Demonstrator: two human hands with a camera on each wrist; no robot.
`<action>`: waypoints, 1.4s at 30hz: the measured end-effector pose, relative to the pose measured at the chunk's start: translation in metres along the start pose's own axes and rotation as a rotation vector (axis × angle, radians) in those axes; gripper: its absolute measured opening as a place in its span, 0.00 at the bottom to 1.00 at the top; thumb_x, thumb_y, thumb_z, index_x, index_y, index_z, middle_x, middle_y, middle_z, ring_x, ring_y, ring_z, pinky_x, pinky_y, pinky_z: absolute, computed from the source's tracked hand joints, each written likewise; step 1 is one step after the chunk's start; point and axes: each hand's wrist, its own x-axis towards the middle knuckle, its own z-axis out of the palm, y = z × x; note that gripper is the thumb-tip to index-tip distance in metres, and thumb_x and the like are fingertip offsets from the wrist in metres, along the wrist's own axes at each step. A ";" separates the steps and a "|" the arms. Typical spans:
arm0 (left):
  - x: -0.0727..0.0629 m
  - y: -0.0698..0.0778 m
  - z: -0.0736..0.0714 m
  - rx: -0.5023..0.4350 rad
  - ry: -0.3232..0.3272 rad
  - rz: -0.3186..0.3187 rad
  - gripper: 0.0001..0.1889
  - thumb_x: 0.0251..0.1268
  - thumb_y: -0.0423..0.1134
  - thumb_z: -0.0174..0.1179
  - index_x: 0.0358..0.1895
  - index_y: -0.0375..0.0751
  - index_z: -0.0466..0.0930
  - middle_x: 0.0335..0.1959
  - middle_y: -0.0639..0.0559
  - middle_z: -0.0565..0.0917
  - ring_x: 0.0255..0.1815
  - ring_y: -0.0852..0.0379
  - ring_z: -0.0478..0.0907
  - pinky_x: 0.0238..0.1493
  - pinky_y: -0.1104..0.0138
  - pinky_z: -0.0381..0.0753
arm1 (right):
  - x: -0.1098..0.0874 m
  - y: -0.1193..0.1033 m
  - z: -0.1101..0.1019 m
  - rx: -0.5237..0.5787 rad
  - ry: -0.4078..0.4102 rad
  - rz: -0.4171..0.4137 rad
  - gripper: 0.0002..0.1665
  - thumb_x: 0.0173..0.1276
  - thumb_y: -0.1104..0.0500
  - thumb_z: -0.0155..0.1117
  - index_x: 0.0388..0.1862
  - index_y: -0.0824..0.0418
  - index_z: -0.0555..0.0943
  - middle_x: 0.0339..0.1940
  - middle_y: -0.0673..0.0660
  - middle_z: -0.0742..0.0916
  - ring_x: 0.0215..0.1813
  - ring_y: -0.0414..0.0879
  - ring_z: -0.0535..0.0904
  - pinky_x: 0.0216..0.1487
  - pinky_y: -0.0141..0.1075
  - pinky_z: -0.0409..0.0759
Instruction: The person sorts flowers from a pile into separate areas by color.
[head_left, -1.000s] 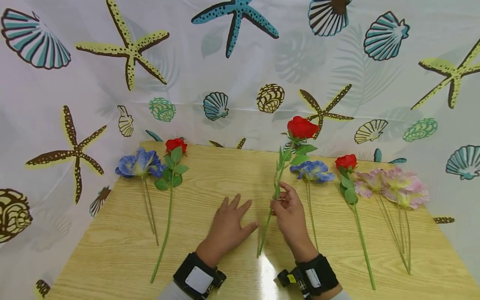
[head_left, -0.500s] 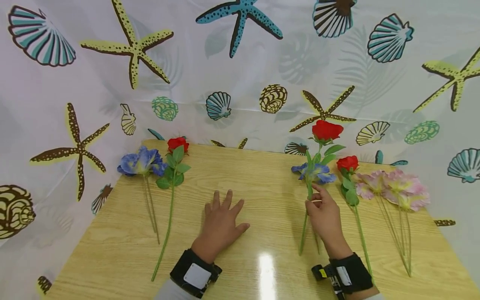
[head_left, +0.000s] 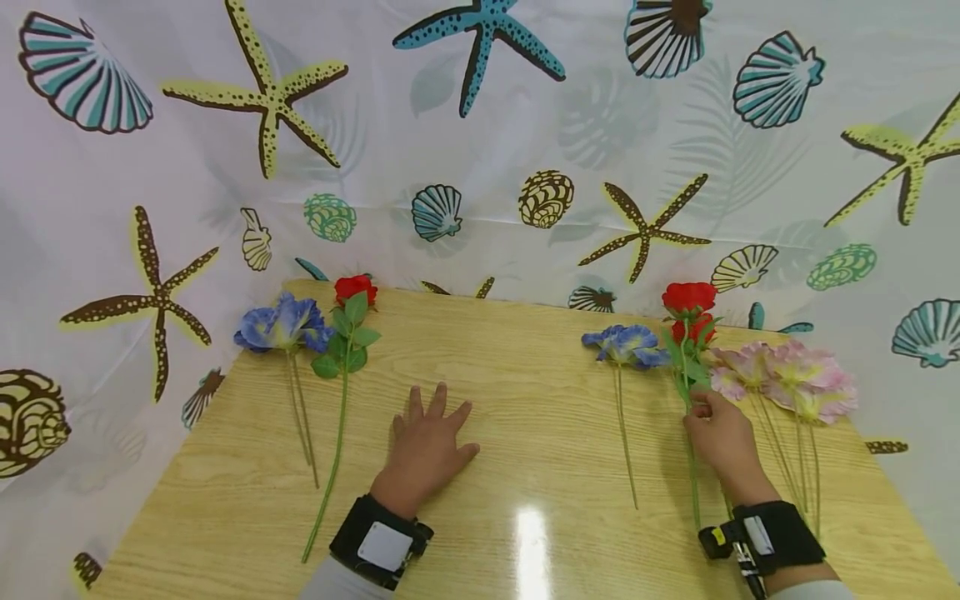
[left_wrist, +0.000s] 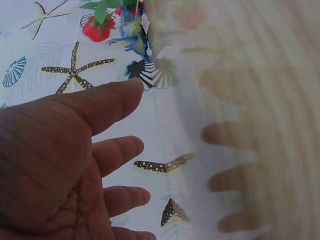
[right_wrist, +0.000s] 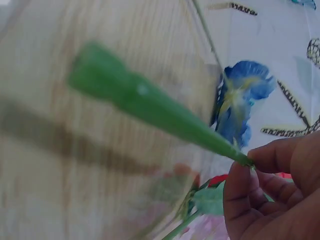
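My right hand pinches the green stem of a red rose between thumb and fingers, over the right side of the table. Its bloom overlaps a second red rose lying behind it. In the right wrist view the held stem runs from the fingertips toward the camera, with its shadow on the wood. Fingers spread and holding nothing, my left hand is over the middle of the table; in the left wrist view its fingers are straight and apart.
Left on the wooden table lie blue flowers and a red rose. A blue flower lies left of my right hand, pink flowers to its right. A patterned cloth hangs behind.
My right hand has carried the rose rightward from the middle, past the blue flower, and its bloom has come down beside the other rose. My left hand has shifted slightly left.
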 end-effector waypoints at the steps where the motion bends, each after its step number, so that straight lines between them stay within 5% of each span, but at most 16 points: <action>1: 0.000 0.000 0.000 -0.002 0.000 0.002 0.31 0.56 0.55 0.62 0.63 0.49 0.71 0.68 0.36 0.59 0.67 0.28 0.46 0.53 0.34 0.57 | 0.000 0.004 0.000 -0.005 -0.012 0.010 0.29 0.69 0.61 0.47 0.66 0.71 0.61 0.52 0.73 0.73 0.47 0.65 0.72 0.35 0.46 0.73; 10: -0.001 -0.002 0.001 -0.024 0.006 0.006 0.31 0.57 0.55 0.61 0.64 0.48 0.71 0.68 0.36 0.59 0.67 0.27 0.46 0.55 0.35 0.56 | 0.004 0.026 0.007 -0.034 -0.027 0.043 0.28 0.66 0.62 0.47 0.64 0.73 0.63 0.43 0.68 0.77 0.29 0.52 0.71 0.25 0.39 0.67; 19: -0.002 -0.002 0.001 -0.070 -0.018 0.002 0.32 0.57 0.54 0.61 0.64 0.47 0.69 0.68 0.35 0.58 0.67 0.27 0.45 0.55 0.35 0.55 | 0.007 0.027 0.010 -0.111 0.002 -0.014 0.27 0.61 0.65 0.48 0.59 0.75 0.68 0.28 0.60 0.79 0.20 0.48 0.69 0.21 0.38 0.65; 24: 0.001 -0.006 0.001 -0.064 -0.019 -0.025 0.32 0.58 0.55 0.60 0.65 0.48 0.68 0.68 0.36 0.59 0.67 0.28 0.46 0.56 0.35 0.55 | 0.003 0.023 0.004 -0.128 0.012 -0.022 0.27 0.64 0.60 0.52 0.58 0.75 0.69 0.40 0.69 0.80 0.35 0.59 0.76 0.29 0.44 0.72; 28: 0.003 -0.013 -0.004 -0.061 -0.004 -0.045 0.32 0.58 0.55 0.60 0.66 0.48 0.68 0.68 0.35 0.59 0.67 0.27 0.46 0.56 0.35 0.55 | -0.001 0.016 -0.001 -0.115 0.043 -0.049 0.27 0.68 0.55 0.52 0.57 0.75 0.70 0.50 0.75 0.75 0.49 0.69 0.70 0.39 0.54 0.71; 36: 0.002 -0.031 -0.010 -0.087 0.040 -0.137 0.34 0.59 0.53 0.61 0.67 0.44 0.65 0.67 0.32 0.58 0.65 0.26 0.50 0.52 0.35 0.60 | -0.005 0.017 -0.002 -0.173 0.120 -0.273 0.24 0.68 0.57 0.54 0.54 0.75 0.72 0.54 0.76 0.69 0.53 0.71 0.65 0.44 0.61 0.66; 42: 0.000 -0.047 -0.019 -0.092 0.138 -0.227 0.35 0.60 0.48 0.61 0.66 0.33 0.62 0.58 0.25 0.63 0.57 0.25 0.58 0.46 0.40 0.67 | -0.012 0.020 -0.004 -0.186 0.018 -0.299 0.34 0.70 0.48 0.54 0.62 0.74 0.64 0.64 0.79 0.57 0.61 0.76 0.54 0.49 0.67 0.60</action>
